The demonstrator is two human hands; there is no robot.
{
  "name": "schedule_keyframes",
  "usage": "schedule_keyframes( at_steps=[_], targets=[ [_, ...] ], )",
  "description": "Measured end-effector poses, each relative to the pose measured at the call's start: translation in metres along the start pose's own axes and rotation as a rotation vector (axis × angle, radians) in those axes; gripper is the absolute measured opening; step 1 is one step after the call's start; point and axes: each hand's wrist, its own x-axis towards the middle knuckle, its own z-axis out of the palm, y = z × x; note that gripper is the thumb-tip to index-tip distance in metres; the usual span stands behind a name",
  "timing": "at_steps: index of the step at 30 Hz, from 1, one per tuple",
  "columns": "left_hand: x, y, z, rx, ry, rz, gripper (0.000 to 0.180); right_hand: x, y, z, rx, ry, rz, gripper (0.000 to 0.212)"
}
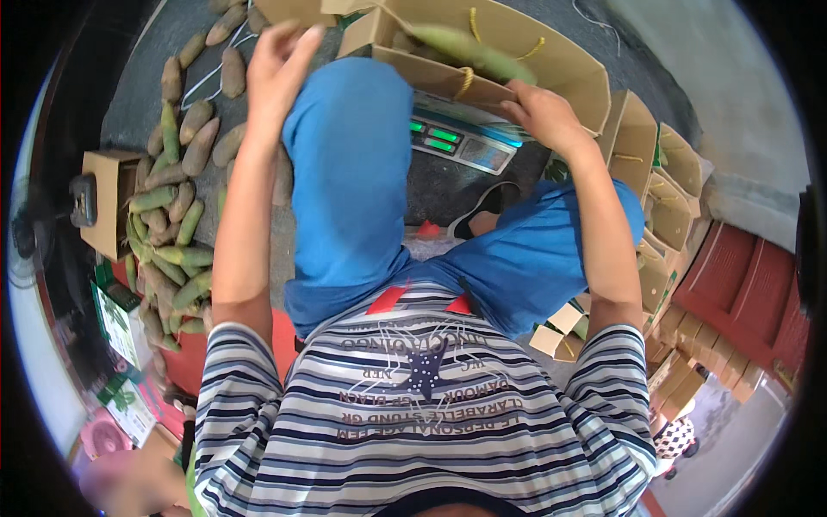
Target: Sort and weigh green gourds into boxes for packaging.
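A cardboard box [570, 65] with yellow rope handles rests over a digital scale [469, 142] with lit green displays. Inside the box lies a long green radish [469, 50], slightly blurred, with a brownish one partly hidden behind the near wall. My right hand [550, 119] grips the box's near rim at its right end, thumb outside and fingers over the edge, close to the radish's tip. To the left of the box, my left hand [280, 73] is raised, fingers loosely bent and thumb apart, with nothing visible in it.
Piled on the floor at left are several green and brown muddy radishes [177, 250]. A small cardboard box [108, 202] stands beside them. More open cardboard boxes [633, 142] line the right, near a red door [745, 289]. Another person [676, 439] shows at lower right.
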Motion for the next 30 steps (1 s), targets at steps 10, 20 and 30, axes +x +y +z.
schedule_keyframes(
  at_steps=[10,20,30],
  targets=[
    [-0.117,-0.201,-0.099,0.462,-0.204,-0.243,0.042,-0.008,0.000,-0.011,-0.052,0.056,-0.020,0.032],
    [-0.156,-0.179,-0.073,0.383,-0.320,-0.443,0.045,-0.014,-0.010,-0.043,0.029,0.217,0.029,0.036],
    [-0.132,-0.198,-0.081,0.282,-0.346,-0.653,0.048,-0.014,0.002,-0.026,-0.067,0.137,0.003,0.034]
  ],
)
